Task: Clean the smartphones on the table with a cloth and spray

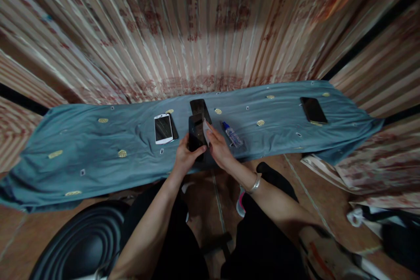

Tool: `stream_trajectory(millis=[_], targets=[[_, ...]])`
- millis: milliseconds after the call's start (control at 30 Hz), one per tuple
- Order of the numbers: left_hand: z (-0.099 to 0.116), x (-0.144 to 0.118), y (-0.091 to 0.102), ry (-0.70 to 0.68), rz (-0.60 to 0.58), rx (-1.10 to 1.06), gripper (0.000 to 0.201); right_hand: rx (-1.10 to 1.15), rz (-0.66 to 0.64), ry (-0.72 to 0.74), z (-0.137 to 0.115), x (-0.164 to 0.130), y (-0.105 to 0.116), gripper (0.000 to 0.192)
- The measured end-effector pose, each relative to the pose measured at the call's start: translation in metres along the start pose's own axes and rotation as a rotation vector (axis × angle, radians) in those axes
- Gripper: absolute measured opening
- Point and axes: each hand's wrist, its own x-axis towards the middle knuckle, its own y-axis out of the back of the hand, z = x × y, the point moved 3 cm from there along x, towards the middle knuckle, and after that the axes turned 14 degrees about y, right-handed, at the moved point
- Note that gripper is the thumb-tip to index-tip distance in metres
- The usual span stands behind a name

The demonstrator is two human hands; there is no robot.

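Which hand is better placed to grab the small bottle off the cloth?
Right, probably. The right hand is beside the small bottle and holds only a white wipe. The left hand is across the dark phone, gripping it.

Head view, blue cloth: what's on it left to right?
White phone → black phone held in the left hand, with the right hand pressing a white wipe on it → small bottle → dark phone at the far right of the blue cloth.

held phone [196,133] lower end hidden by hands (label on bottle [233,136] unreadable)
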Motion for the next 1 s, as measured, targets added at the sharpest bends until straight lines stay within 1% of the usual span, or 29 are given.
stream_trajectory(millis=[67,133,267,333,467,567,667,733,833,900,1000], targets=[[-0.002,0.002,-0.002,0.067,-0.065,-0.114,0.050,-0.013,-0.074,-0.045,-0.004,-0.007,-0.007,0.058],[-0.002,0.001,-0.005,0.121,-0.137,-0.201,0.041,-0.052,-0.145,-0.046,-0.011,-0.013,-0.013,0.059],[-0.002,-0.008,-0.014,0.209,-0.233,-0.269,0.026,-0.143,-0.209,-0.026,-0.021,-0.012,-0.016,0.064],[-0.004,-0.013,-0.018,0.251,-0.277,-0.274,0.026,-0.171,-0.214,-0.022,-0.022,-0.005,-0.012,0.066],[-0.009,-0.022,-0.026,0.308,-0.379,-0.268,0.041,-0.215,-0.170,0.025,-0.019,0.010,0.002,0.062],[-0.011,-0.026,-0.026,0.351,-0.403,-0.242,0.045,-0.226,-0.141,0.076,-0.017,0.016,0.010,0.057],[-0.010,-0.029,-0.024,0.399,-0.422,-0.245,0.038,-0.220,-0.130,0.097,-0.013,0.017,0.013,0.057],[-0.008,-0.031,-0.021,0.416,-0.436,-0.276,0.033,-0.218,-0.132,0.091,-0.008,0.016,0.012,0.059],[-0.002,-0.031,-0.016,0.428,-0.417,-0.328,0.030,-0.215,-0.145,0.059,0.000,0.013,0.009,0.061],[0.002,-0.031,-0.013,0.432,-0.410,-0.371,0.031,-0.210,-0.147,0.047,0.005,0.012,0.007,0.062],[0.009,-0.032,-0.010,0.429,-0.432,-0.438,0.036,-0.205,-0.145,0.036,0.007,0.012,0.005,0.061]])
